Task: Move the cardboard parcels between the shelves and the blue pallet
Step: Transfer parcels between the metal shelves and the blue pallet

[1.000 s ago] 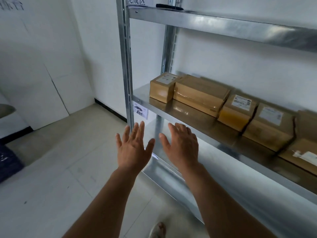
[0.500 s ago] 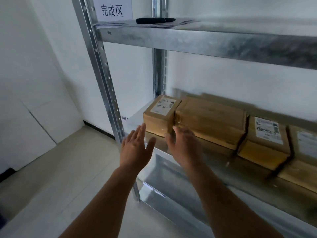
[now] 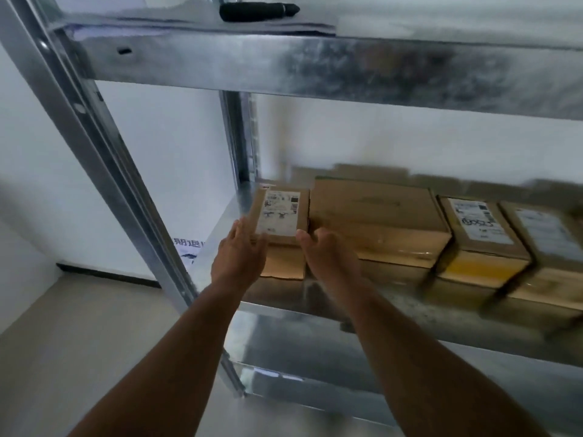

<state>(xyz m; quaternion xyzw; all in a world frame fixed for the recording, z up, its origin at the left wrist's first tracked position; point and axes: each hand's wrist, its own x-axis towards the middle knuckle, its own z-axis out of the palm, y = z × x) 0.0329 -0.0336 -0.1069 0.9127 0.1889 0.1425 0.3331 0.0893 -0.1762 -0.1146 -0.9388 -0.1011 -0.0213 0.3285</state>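
From the head view, we see our left hand [image 3: 238, 258] and right hand [image 3: 328, 252] reaching in on either side of the small parcel [image 3: 280, 228] at the left end of the middle shelf [image 3: 315, 294]; the left grip is released, fingers straight along the parcel's left side, touching or just beside it; the right grip has its fingers at the near right corner, but motion blur means we cannot tell whether they curl round the cardboard or merely rest against it. The parcel sits flat on the shelf, label up, so we judge the lift not yet made.

The middle shelf carries a row of at least 4 parcels; the small one touches the large plain box [image 3: 378, 222], then comes the yellow-fronted parcel [image 3: 482, 244], then another labelled parcel [image 3: 549, 247] running out of frame; all stand side by side with no gaps. The upper shelf [image 3: 315, 67] holds a black marker [image 3: 258, 11] and some paper; the lowest tier shows only bare metal. The blue pallet is out of sight, so we cannot say how many parcels lie there; we judge at least these 4 remain to be moved, if the shelf is the source.
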